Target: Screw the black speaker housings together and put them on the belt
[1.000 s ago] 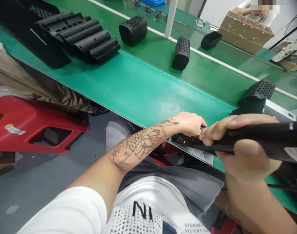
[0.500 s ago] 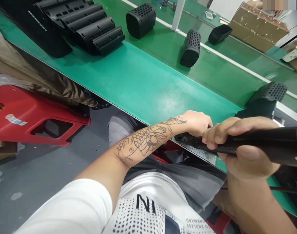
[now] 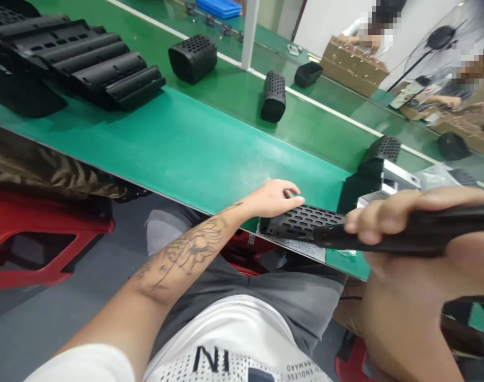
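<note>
Under my hands, at the front edge of the green bench, lies a black perforated housing [image 3: 315, 218] with rows of slots. My left hand [image 3: 284, 197] is at its left end, index finger and thumb parted, the thumb by the housing's upper edge; nothing shows between them, and the other fingers are hidden. A black, rod-like power tool [image 3: 428, 231] is wrapped in the fingers of my right hand [image 3: 401, 223]. Its narrow end points left and overlaps the right part of the housing, so whether they touch is unclear. Clear plastic wrap [image 3: 301, 246] lies beneath the housing.
Stacked black shells [image 3: 102, 69] stand at the upper left. More black housings [image 3: 273, 96] stand beyond the bench's raised edge. White-and-black boxes [image 3: 388, 178] are at right. A red stool [image 3: 35, 233] is at lower left. Other people work at cardboard trays [image 3: 355, 66] in the back.
The view has turned toward the right. My left hand has loosened and moved away from the tool's end, its index finger and thumb now parted. More of the slotted housing shows; my right hand still grips the tool.
</note>
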### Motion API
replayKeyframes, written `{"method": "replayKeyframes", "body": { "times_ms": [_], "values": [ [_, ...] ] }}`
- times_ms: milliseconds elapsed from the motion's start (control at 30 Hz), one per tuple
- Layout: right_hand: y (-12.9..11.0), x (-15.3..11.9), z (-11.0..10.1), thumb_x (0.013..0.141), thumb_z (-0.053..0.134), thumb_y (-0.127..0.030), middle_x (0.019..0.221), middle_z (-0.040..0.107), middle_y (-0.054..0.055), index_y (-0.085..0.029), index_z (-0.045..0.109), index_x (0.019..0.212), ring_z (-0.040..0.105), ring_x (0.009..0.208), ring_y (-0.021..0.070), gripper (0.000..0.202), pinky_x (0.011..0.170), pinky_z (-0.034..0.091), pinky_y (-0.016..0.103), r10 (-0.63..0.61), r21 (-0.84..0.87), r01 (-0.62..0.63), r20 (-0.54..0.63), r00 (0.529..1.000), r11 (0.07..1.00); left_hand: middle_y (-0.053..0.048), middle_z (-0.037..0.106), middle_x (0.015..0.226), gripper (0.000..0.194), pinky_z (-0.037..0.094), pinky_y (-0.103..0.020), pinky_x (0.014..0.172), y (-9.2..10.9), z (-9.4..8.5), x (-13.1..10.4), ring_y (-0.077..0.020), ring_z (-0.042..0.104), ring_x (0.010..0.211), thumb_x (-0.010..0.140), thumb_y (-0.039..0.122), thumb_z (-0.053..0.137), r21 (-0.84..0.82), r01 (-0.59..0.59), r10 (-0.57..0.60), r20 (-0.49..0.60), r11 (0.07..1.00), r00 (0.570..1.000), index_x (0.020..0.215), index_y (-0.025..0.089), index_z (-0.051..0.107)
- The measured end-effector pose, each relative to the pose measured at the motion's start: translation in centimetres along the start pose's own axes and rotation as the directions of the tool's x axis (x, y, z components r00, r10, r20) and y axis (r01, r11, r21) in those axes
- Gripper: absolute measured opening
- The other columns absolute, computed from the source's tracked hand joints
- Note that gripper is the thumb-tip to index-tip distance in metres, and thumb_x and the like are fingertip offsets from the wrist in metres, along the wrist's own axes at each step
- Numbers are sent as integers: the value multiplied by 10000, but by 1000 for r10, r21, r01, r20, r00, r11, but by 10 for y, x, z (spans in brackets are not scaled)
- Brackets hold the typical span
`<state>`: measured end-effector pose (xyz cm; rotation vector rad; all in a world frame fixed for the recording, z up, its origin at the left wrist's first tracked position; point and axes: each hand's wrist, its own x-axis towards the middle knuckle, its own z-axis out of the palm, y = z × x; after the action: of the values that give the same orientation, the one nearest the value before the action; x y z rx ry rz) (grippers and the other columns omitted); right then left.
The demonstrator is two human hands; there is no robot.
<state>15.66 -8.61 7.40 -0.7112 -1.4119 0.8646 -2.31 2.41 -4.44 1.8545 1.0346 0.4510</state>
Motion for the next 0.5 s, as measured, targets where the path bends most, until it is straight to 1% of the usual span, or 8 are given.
{"method": "replayKeyframes", "body": {
  "times_ms": [67,100,133,167,200,267,367,500],
  "values": [
    [-4,5,-36,946,827,-383,681,702,-6,-240,818,967,671,540,186,144,544,639,377,-58,-91,38,-232,971,995,-67,822,1536,667,630,-406,1224,-27,-4,-17,-319,790,1411,895,474,897,-77,-46,44,-23,996,999,1534,318,787],
    [-3,8,-58,932,759,-275,712,711,4,-209,806,991,701,587,193,100,573,650,371,-112,-174,51,-366,924,984,-73,759,1639,833,599,-441,1282,-39,-6,-27,-337,751,1484,836,458,945,-95,-74,75,-2,993,997,1626,327,717],
    [1,10,-81,907,720,-187,721,708,4,-183,789,972,715,613,187,95,607,662,357,-145,-289,1,-479,865,957,-86,691,1721,1036,571,-481,1323,-50,-6,-37,-358,710,1544,774,443,989,-110,-94,99,35,989,994,1731,331,608],
    [7,12,-103,896,711,-165,691,700,5,-176,769,935,696,579,182,71,590,656,345,-212,-392,-34,-566,796,919,-107,644,1765,1214,567,-516,1330,-59,-6,-47,-379,688,1571,720,421,1021,-119,-101,108,53,988,993,1808,326,491],
    [14,13,-124,879,724,-138,668,704,3,-180,755,912,701,566,189,61,584,655,337,-250,-436,-53,-607,755,899,-125,613,1786,1318,576,-532,1323,-64,-5,-57,-389,683,1573,686,394,1038,-107,-104,110,55,989,992,1843,326,412],
    [28,13,-157,848,720,-105,601,687,-15,-208,720,848,690,520,193,103,544,626,302,-314,-486,-64,-654,689,872,-143,609,1767,1335,605,-532,1294,-66,1,-72,-388,721,1513,674,361,1031,-61,-117,118,26,991,993,1837,323,377],
    [42,7,-177,824,702,-92,576,694,-4,-223,694,772,708,512,213,141,548,623,305,-312,-492,-101,-684,660,865,-136,649,1693,1172,606,-518,1295,-60,13,-79,-377,751,1444,698,363,1008,-21,-150,148,-47,989,988,1737,313,470],
    [45,2,-160,787,711,-136,582,695,-3,-236,696,746,685,496,210,109,528,618,321,-323,-484,-117,-726,607,867,-139,665,1654,1109,537,-536,1368,-56,15,-62,-398,706,1506,684,369,1017,-40,-147,138,-176,988,975,1665,275,509]
  ]
}}
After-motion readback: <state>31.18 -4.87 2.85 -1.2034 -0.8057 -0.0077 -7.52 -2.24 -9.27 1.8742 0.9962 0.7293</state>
